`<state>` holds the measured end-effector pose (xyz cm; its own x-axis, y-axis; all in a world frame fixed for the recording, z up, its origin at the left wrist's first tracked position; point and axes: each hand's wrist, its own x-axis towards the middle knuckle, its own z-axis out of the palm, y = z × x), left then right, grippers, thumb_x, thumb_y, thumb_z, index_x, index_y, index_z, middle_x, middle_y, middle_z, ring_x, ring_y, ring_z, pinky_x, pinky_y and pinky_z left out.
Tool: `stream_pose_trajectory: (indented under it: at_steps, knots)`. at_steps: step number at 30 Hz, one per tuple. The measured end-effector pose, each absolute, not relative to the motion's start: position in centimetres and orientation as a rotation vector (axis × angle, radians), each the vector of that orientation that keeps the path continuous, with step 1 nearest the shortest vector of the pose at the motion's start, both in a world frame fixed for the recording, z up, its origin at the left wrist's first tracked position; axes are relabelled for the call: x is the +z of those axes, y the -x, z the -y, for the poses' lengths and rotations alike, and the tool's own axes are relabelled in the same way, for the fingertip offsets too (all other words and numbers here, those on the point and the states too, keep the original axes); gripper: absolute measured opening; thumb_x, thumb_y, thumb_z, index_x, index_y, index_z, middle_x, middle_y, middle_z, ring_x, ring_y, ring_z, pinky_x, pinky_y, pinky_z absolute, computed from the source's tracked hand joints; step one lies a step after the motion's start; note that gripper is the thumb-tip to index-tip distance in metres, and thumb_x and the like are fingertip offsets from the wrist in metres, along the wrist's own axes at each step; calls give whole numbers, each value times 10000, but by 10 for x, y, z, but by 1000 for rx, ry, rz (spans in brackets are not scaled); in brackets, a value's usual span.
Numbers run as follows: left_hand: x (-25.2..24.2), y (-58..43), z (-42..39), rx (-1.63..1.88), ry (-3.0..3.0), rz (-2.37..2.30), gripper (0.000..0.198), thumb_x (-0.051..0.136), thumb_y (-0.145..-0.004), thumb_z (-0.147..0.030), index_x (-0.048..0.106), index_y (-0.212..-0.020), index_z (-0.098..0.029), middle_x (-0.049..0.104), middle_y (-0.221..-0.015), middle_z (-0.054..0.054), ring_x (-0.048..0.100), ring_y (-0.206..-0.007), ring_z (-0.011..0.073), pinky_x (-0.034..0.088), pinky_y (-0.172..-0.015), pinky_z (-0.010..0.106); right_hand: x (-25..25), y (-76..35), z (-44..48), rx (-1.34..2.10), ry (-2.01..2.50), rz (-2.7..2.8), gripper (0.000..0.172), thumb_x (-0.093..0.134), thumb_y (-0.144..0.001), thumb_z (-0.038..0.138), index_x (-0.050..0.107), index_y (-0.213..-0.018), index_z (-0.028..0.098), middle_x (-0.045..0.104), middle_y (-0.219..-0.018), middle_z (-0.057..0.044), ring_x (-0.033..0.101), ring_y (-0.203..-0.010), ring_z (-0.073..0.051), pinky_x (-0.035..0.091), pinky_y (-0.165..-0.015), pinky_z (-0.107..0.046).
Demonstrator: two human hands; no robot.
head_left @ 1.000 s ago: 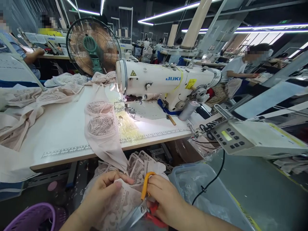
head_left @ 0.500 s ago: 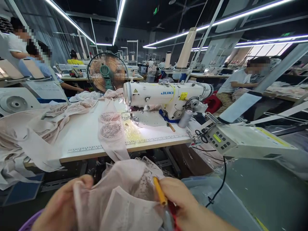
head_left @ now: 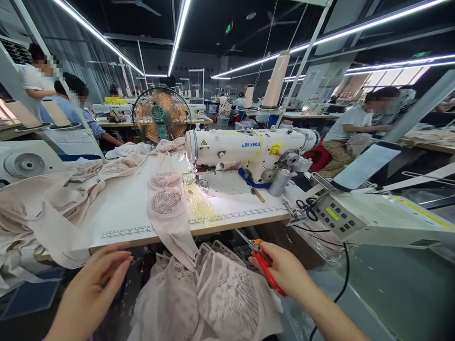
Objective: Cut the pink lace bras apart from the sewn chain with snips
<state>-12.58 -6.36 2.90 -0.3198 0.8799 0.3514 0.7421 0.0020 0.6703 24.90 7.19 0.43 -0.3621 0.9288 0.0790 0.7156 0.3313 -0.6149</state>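
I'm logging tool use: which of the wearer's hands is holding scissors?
The right hand, wrapped around the red-and-orange-handled scissors. The left hand, off at the other side, holds nothing.

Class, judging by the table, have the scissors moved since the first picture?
Yes: against the table, the scissors have moved right and nearer its edge.

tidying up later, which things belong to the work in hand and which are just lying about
Likely in use:
scissors, in right hand
lace garments, left hand beside them

Likely lying about:
wooden-handled tool, on the table
fan
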Motion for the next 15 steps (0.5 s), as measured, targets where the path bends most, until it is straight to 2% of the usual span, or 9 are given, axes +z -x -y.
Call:
stream_pose_trajectory:
  at_steps: [2,5,6,8,10,11,13,15]
  knots:
    - [28,128,28,1075,-1904,-2102,315,484,-850,-468,646,-931,-211,639,-1098,84,641,-954,230,549,-792,296,-7,-246,-77,715,1433,2140,291,556,-791,452,505,-658,199,567,-657,-24,528,-605,-187,432,-551,-298]
    - [26,132,-26,702,-2287,-2038,443,388,-895,-412,535,-1226,-157,548,-1308,149,527,-1188,274,485,-933,397,-9,-238,-79,880,1330,2093,275,531,-813,444,535,-711,189,584,-682,-30,540,-623,-185,444,-570,-298]
    - [24,134,-41,561,-2390,-2003,505,424,-878,-407,472,-1302,-137,487,-1376,168,458,-1259,298,427,-996,456,-6,-234,-79,931,1305,2083,274,528,-812,441,534,-719,184,588,-692,-36,542,-630,-187,446,-577,-301]
    - [18,134,-61,436,-2480,-1965,592,569,-784,-395,484,-1305,-127,502,-1361,193,430,-1270,366,333,-1032,578,0,-223,-78,1022,1257,2070,269,532,-799,432,529,-726,173,593,-710,-48,543,-648,-189,450,-595,-304]
    - [10,129,-69,428,-2530,-1953,490,617,-736,-328,601,-1186,-136,625,-1193,195,560,-1118,389,350,-981,638,4,-212,-77,1093,1206,2056,255,543,-778,413,526,-717,166,591,-711,-49,535,-650,-183,448,-601,-298]
    - [4,125,-69,442,-2566,-1935,377,587,-758,-287,652,-1108,-161,678,-1073,163,619,-1011,360,373,-962,631,3,-207,-77,1118,1179,2047,246,553,-767,403,528,-713,165,590,-708,-44,530,-649,-178,445,-600,-289]
    - [-9,112,-62,596,-2694,-1820,266,517,-784,-215,710,-966,-239,705,-821,81,657,-838,292,422,-937,565,-1,-197,-76,1160,1120,2028,232,583,-747,393,547,-734,164,595,-713,-33,521,-646,-165,438,-596,-271]
    - [-22,95,-49,890,-2768,-1620,346,455,-814,-174,694,-1029,-302,685,-730,50,659,-745,242,472,-898,463,-9,-185,-75,1238,1030,1969,247,608,-742,402,569,-819,171,606,-761,-30,523,-658,-156,438,-602,-260]
